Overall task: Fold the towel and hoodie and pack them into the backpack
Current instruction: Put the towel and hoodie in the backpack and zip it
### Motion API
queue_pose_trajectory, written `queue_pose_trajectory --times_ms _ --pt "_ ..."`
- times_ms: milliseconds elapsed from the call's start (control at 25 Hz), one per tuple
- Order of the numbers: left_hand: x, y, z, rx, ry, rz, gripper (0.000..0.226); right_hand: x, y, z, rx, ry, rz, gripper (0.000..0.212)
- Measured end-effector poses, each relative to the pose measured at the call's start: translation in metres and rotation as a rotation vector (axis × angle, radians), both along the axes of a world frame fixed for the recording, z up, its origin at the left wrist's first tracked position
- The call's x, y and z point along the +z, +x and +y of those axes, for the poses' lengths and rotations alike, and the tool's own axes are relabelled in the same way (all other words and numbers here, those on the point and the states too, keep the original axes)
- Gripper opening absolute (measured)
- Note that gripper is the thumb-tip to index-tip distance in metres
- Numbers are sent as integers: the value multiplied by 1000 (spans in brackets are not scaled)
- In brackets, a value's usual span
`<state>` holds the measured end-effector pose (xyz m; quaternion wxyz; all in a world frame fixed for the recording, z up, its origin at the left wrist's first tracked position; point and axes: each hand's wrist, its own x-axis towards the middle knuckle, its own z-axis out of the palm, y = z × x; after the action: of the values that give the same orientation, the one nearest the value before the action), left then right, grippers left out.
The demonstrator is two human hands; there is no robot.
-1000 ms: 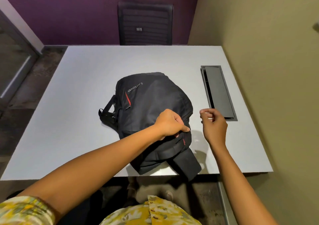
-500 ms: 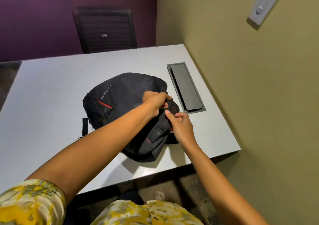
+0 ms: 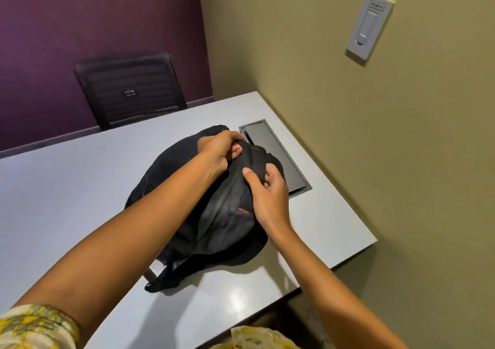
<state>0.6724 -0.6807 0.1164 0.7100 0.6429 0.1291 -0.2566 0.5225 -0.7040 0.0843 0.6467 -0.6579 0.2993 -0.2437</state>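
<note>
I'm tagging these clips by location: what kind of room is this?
Probably a small office meeting room: a plain white table with a built-in cable hatch, a black mesh office chair at the far side, and a wall switch panel.

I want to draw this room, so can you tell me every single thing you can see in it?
backpack: one, black with small red marks, lying on the table near its right edge
table: one, pale grey, fills the middle
cable hatch: one, dark grey, set in the table by the wall
chair: one, black, behind the table
wall switch plate: one, white, on the olive wall
left hand: one, gripping the backpack's far top
right hand: one, pinching the backpack fabric
sleeves: yellow patterned, bottom edge
</note>
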Motion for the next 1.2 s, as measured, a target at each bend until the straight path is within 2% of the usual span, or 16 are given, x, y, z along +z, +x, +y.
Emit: queue_pose_trajectory --times_ms 240,400,520,560,680,880,1000,1200 --pt "29 55 32 -73 -107 -99 29 50 58 1 76 -301 -40 24" --pt "6 86 60 -93 140 -298 32 70 77 -16 162 -351 -85 26" --pt "-27 94 89 -51 259 -404 67 81 83 -22 197 -380 -112 35" --pt "-43 97 97 -83 300 -450 72 85 84 -22 200 -387 -128 35" --pt "-65 95 115 -200 266 -549 52 101 84 -15 234 -408 -172 27" --pt "-43 78 109 -83 109 -816 20 135 87 -15 333 -487 -211 20" --pt "-23 59 85 -15 62 -879 23 162 75 -37 344 -519 -230 25" --pt "15 34 14 11 -26 -965 31 202 42 -98 248 -522 -279 18"
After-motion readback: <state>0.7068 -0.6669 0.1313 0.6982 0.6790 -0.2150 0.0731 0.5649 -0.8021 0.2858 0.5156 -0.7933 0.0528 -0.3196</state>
